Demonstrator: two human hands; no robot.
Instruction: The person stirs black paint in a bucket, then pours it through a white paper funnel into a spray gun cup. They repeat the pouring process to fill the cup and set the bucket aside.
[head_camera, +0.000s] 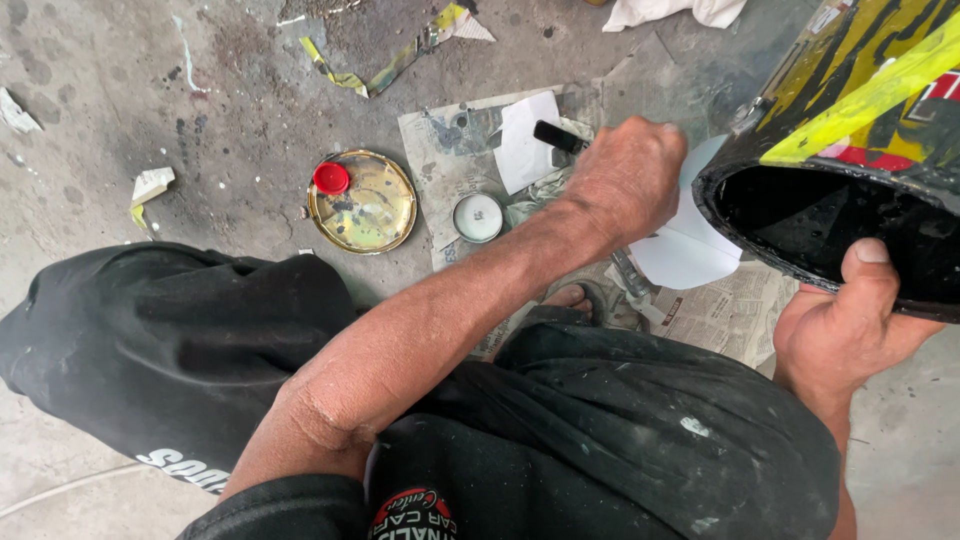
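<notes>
The right hand (850, 330) grips the rim of a black, yellow-striped shell (860, 130) at three o'clock. The left hand (630, 180), fingers closed round a black-handled tool (558, 137), hovers above white paper (690, 245) at centre.

We have only one view, from a camera worn on the head of the person. It looks almost straight down, over the person's own knees in dark trousers (600, 440) to the concrete floor (90, 110). It is close: the left forearm (420, 340) crosses the middle of the picture and fills much of it. The lower edge shows the person's shirt, the upper edge shows the floor a little further ahead. On the right the picture cuts a black and yellow painted panel (860, 100). There is no second view to compare with.
</notes>
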